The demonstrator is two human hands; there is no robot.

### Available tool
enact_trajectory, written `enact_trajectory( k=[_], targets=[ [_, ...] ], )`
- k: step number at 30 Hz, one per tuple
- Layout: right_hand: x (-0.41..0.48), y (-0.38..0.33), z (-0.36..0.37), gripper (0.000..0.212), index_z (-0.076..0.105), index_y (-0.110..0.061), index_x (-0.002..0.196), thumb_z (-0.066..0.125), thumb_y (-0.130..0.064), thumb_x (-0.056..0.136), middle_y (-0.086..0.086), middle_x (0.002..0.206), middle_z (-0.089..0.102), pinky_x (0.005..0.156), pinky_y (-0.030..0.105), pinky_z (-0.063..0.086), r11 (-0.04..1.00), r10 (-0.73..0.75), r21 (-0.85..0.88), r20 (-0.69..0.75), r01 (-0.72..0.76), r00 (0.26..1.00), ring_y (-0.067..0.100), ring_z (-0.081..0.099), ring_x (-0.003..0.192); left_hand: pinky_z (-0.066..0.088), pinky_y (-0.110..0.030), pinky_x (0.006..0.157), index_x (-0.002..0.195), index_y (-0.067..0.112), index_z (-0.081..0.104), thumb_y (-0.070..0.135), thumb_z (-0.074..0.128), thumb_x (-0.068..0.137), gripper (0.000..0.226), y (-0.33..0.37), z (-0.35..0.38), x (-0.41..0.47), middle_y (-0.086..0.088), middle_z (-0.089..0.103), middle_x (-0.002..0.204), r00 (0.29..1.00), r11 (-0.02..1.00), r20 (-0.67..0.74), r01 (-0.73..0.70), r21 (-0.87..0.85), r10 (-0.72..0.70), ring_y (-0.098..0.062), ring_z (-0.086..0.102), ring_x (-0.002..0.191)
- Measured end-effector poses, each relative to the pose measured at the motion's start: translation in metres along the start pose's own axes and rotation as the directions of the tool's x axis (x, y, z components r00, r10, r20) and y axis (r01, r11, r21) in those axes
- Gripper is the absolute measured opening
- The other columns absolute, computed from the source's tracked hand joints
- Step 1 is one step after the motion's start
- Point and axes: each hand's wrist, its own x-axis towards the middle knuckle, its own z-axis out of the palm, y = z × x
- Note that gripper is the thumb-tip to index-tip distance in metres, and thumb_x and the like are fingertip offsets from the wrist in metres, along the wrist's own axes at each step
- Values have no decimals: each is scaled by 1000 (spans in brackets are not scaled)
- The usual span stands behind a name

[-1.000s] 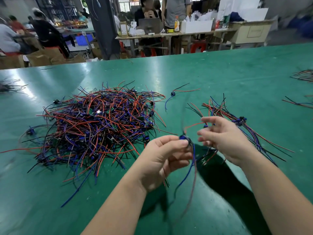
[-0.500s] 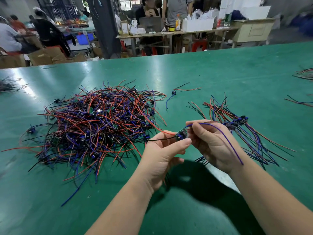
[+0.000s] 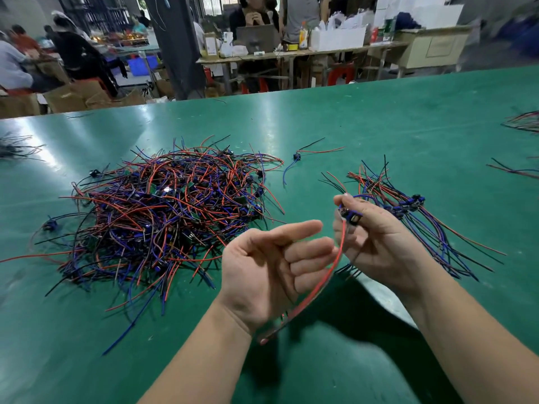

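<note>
My right hand (image 3: 376, 243) pinches a small wired part (image 3: 350, 217) with a blue body; its red wire (image 3: 315, 290) hangs down and to the left, blurred. My left hand (image 3: 271, 269) is palm up just left of it, fingers loosely bent, and the red wire runs past its fingertips; nothing is gripped in it. A big tangled heap of red, blue and black wired parts (image 3: 169, 217) lies on the green table (image 3: 379, 126) to the left. A smaller aligned bundle of the same parts (image 3: 414, 211) lies behind my right hand.
One single wired part (image 3: 297, 157) lies apart between heap and bundle. More wire bunches sit at the far right edge (image 3: 522, 123) and far left edge (image 3: 14, 147). Beyond the table, people sit and stand at other work benches (image 3: 291, 53).
My left hand has let go of the part and opened, palm up. My right hand now holds the part alone and has lifted a little to the right; the red wire swings below.
</note>
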Motion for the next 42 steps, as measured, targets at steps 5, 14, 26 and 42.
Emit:
enact_trajectory(
  k=[5, 14, 26, 42],
  targets=[
    [-2, -5, -6, 7, 68, -11, 64, 67, -18, 65, -1, 57, 55, 42, 12, 39, 989, 9, -146, 55, -1, 998, 5, 48, 45, 48, -20, 43, 61, 16, 73, 59, 56, 70, 47, -8, 7, 7, -3, 62, 53, 966, 919, -258, 99, 381, 3, -17, 61, 44],
    [1, -13, -18, 10, 64, -8, 68, 69, -15, 67, 3, 55, 60, 43, 14, 42, 830, -94, -551, 11, 85, 995, 8, 51, 42, 50, -18, 48, 64, 12, 69, 30, 75, 67, 20, -27, 0, 9, -5, 69, 64, 957, 794, -288, 154, 589, 29, -14, 68, 57],
    [12, -30, -33, 12, 53, -12, 91, 51, -1, 94, 11, 89, 58, 58, 18, 52, 912, -408, -226, -398, 343, 822, 19, 69, 68, 50, -16, 46, 70, 7, 65, 18, 72, 82, 18, -22, -3, 8, -3, 66, 57, 920, 764, -383, 190, 617, 81, -13, 68, 55],
    [6, -3, -23, 24, 66, -22, 86, 80, -8, 73, 7, 86, 68, 76, 25, 53, 321, -674, -762, 233, 562, 701, 18, 66, 78, 55, -24, 52, 92, 11, 68, 26, 49, 98, 24, -20, -7, 18, -4, 75, 85, 879, 835, -400, 5, 550, 258, -21, 71, 64]
  ],
)
